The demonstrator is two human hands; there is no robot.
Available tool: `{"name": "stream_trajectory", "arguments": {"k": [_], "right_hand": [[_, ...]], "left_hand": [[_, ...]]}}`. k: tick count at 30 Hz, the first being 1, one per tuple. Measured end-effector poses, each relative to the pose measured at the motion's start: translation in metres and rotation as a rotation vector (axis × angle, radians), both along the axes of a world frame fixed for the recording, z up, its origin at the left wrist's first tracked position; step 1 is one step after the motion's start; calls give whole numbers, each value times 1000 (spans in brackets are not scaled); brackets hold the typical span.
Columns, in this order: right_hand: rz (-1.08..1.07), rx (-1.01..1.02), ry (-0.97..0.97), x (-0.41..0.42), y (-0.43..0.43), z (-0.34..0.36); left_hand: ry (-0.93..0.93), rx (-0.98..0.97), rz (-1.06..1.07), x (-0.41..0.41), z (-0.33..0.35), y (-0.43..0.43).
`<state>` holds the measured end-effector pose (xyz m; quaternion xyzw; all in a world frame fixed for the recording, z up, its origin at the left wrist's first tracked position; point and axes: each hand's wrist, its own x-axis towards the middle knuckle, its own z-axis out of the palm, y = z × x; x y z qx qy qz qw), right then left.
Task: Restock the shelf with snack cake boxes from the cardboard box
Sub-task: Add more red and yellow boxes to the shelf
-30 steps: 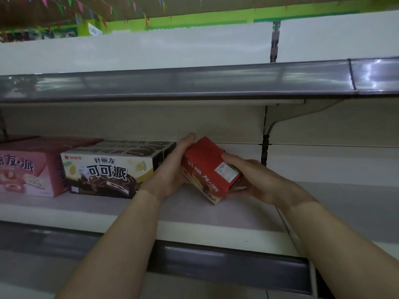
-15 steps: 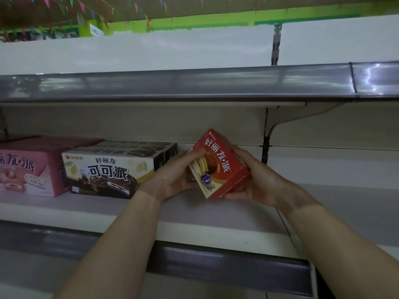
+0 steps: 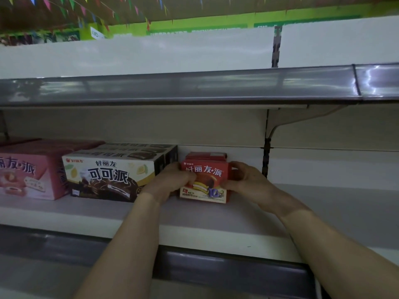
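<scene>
A small red snack cake box (image 3: 212, 172) stands upright on the white shelf (image 3: 323, 210), its printed front facing me. My left hand (image 3: 170, 183) grips its left side with the thumb across the front. On the opposite side, my right hand (image 3: 246, 180) holds the box with curled fingers. It sits just right of a white-and-brown cocoa pie box (image 3: 108, 175). The cardboard supply box is out of view.
A pink cake box (image 3: 26, 175) stands at the far left of the same shelf. The upper shelf edge (image 3: 194, 87) overhangs the hands. A bracket and upright (image 3: 267, 160) sit right of the red box. Bare shelf stretches to the right.
The red box was tilted in the air, turned until its front faced me, and now stands upright on the shelf next to the cocoa pie box. Both hands moved forward with it.
</scene>
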<state>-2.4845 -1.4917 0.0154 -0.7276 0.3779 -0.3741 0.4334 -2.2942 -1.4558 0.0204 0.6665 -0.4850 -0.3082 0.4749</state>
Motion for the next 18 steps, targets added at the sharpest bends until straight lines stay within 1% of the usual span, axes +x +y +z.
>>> {"name": "stream_trajectory", "arguments": {"k": [4,8,12,16,18], "right_hand": [[1,-81,74,8,0,-5],[-44,-142,243,17,-8,-12],[-71,-186,356,26,-17,-19],[-72,-147,489,37,-24,-10],[-87,-143,521,42,-24,-9]], "left_hand": [[-37,-31,2,-1,0,-1],[-89,-32,-10,-3,-4,-6],[-88,-85,-18,-5,-7,-9],[-143,-147,-6,-4,-14,-13],[-172,-165,-2,-5,-16,-13]]}}
